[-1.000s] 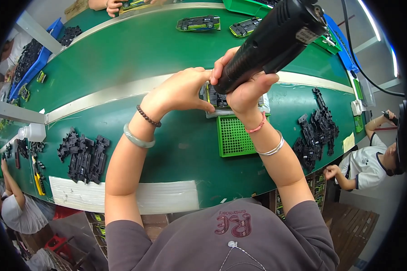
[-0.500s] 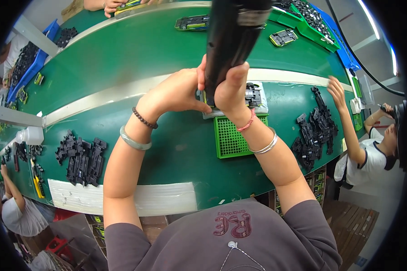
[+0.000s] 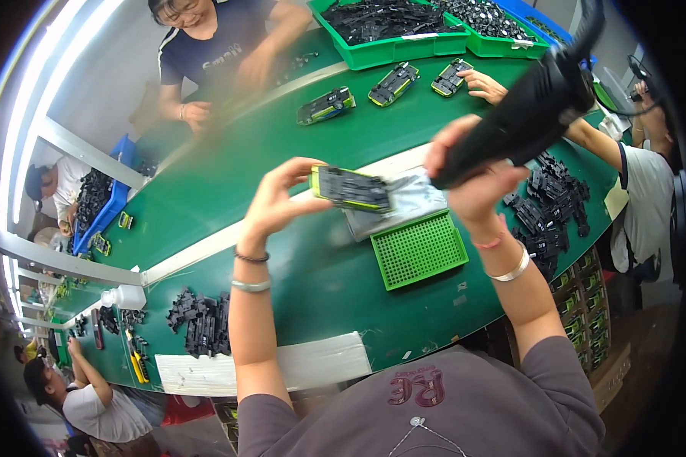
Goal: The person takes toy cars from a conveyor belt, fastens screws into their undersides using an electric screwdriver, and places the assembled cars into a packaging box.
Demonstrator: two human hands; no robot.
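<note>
My left hand [image 3: 276,204] grips a toy car [image 3: 352,190] by one end, raised above the bench. Its black underside faces up, with yellow-green bodywork along the edges. In my right hand [image 3: 476,171] is a black electric screwdriver [image 3: 514,114], tilted with its body toward the upper right and its narrow end apart from the car. A silvery pad [image 3: 418,199] lies under and just right of the car. Nearer to me sits a green perforated tray [image 3: 421,250]. The screwdriver's tip is hidden by my hand or too blurred to make out.
Black chassis parts are heaped at right [image 3: 545,217] and left [image 3: 206,324]. Beyond a pale divider lie toy cars [image 3: 394,84]; a co-worker's hand [image 3: 484,85] touches one. Green bins [image 3: 404,50] stand behind. A white foam strip [image 3: 259,369] lines the near edge.
The screwdriver has swung from upright over the pad to a slant at the right. My left hand has lifted the toy car off the pad. The head view has shifted.
</note>
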